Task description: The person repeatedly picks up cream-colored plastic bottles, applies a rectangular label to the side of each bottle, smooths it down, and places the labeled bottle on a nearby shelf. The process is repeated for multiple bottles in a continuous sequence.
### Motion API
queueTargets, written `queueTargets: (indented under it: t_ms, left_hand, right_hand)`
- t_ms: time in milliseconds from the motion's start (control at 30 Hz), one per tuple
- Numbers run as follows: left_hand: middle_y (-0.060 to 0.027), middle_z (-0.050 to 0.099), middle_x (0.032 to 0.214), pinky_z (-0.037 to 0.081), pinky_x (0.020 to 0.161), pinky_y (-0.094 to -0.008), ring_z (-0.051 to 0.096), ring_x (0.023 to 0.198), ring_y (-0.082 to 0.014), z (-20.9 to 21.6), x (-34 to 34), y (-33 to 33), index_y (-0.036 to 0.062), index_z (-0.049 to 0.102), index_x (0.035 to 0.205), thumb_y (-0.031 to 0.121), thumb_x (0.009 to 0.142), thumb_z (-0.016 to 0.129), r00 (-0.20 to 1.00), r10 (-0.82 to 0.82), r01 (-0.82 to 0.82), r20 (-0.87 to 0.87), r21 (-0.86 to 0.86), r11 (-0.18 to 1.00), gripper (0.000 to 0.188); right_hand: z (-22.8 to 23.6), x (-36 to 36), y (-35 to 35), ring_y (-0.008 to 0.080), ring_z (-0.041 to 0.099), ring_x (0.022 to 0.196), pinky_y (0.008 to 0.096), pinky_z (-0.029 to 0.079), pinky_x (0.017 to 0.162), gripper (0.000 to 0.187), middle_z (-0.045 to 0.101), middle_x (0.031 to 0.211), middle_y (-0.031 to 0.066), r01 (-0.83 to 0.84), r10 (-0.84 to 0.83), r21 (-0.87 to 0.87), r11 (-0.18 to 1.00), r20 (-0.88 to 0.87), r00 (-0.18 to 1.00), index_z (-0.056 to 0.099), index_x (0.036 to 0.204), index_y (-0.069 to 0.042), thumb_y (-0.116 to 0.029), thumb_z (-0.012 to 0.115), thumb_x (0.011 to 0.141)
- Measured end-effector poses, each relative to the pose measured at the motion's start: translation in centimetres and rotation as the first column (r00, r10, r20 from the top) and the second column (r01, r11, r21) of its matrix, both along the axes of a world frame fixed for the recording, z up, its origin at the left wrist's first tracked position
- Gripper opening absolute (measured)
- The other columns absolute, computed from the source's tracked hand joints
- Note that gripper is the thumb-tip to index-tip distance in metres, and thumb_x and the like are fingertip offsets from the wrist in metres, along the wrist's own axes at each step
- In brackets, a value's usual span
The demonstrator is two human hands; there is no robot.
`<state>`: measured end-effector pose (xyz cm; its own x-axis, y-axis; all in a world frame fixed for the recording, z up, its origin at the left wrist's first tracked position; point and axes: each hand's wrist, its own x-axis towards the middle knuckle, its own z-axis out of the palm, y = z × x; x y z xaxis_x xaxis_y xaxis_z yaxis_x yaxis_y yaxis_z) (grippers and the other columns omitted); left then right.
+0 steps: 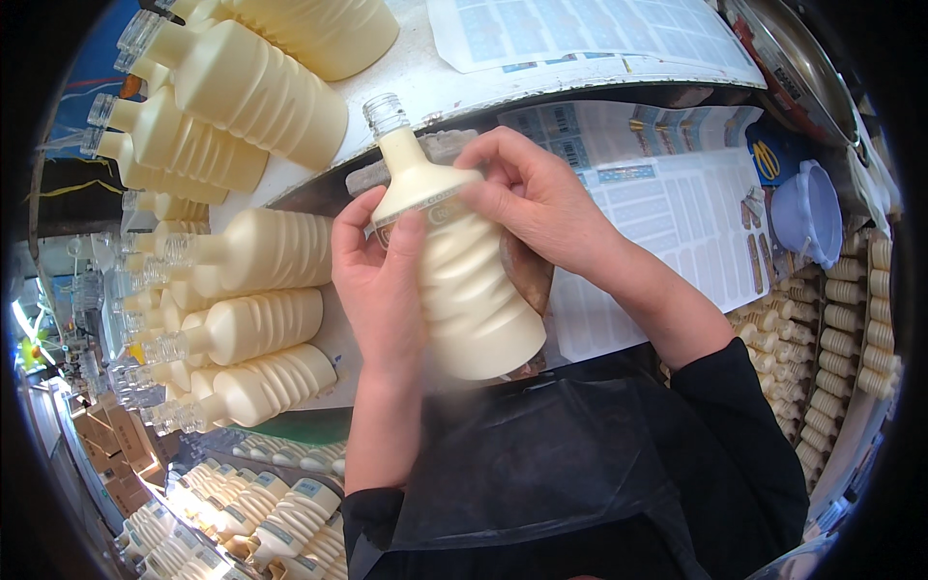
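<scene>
A cream-coloured glass bottle point(471, 280) with wavy ribs and a clear threaded mouth leans before me, its neck pointing up and to the left. A thin greyish label strip point(425, 210) runs around its shoulder. My left hand point(379, 253) is closed on the bottle's left side, the thumb pressed against the strip. On the other side, my right hand point(522, 188) grips the shoulder, its thumb over the strip's right part and its fingers bent behind. The bottle's far side is hidden.
Similar bottles point(266, 324) lie stacked at the left. Label sheets point(619, 261) cover the right side, with another sheet point(580, 29) on the white ledge above. A lavender bucket point(807, 215) stands at the right, near yellow-handled scissors point(767, 159). More bottles point(290, 517) fill the lower left.
</scene>
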<state>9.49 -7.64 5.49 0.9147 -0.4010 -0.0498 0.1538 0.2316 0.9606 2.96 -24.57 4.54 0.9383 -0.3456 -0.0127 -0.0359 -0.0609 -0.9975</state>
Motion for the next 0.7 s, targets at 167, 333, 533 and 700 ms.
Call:
queueTargets:
  t_ms: [167,333,533,700]
  left_hand:
    - [-0.0107,0.067,0.116,0.055,0.090,-0.0288,0.065,0.102,-0.0141,-0.1,0.0,0.1,0.0000,0.053,0.130,0.009,0.099,0.068,1.000,0.006,-0.006,0.005,0.021,1.000,0.035]
    - [-0.0121,0.067,0.115,0.054,0.086,-0.0272,0.064,0.098,-0.0118,0.0,-0.1,-0.2,0.0010,0.048,0.133,0.013,0.102,0.066,0.999,-0.013,0.013,-0.036,-0.009,1.000,0.038]
    - [-0.0104,0.066,0.115,0.052,0.086,-0.0266,0.062,0.098,-0.0115,0.2,-0.2,0.0,0.0016,0.048,0.134,0.018,0.107,0.056,1.000,-0.026,0.025,0.006,0.026,0.999,0.032]
    - [-0.0085,0.063,0.117,0.051,0.093,-0.0293,0.061,0.102,-0.0125,-0.3,0.1,0.2,0.0015,0.049,0.134,0.026,0.110,0.050,0.999,0.037,-0.037,0.015,0.033,0.999,0.034]
  right_hand:
    - [1.0,-0.4,-2.8,0.0031,0.056,0.084,0.0204,0.047,0.074,0.029,0.059,0.092,-0.0032,-0.034,0.030,0.077,0.996,0.063,0.998,0.067,0.117,-0.006,-0.029,0.052,0.106]
    - [3.3,-1.5,0.1,0.0130,0.068,0.103,0.0277,0.055,0.090,0.022,0.070,0.112,0.0040,0.152,-0.161,0.058,0.987,0.198,0.967,0.065,0.120,-0.004,-0.006,0.064,0.098]
    - [2.4,-2.1,0.5,0.0124,0.071,0.086,0.0262,0.057,0.076,0.031,0.075,0.103,0.0097,0.474,-0.323,-0.549,0.689,0.352,0.878,0.071,0.120,-0.001,-0.003,0.076,0.089]
    - [2.4,-3.1,2.5,0.0103,0.068,0.087,0.0259,0.056,0.076,0.033,0.075,0.105,0.0088,0.397,-0.258,-0.441,0.805,0.342,0.904,0.071,0.123,-0.002,-0.005,0.076,0.090]
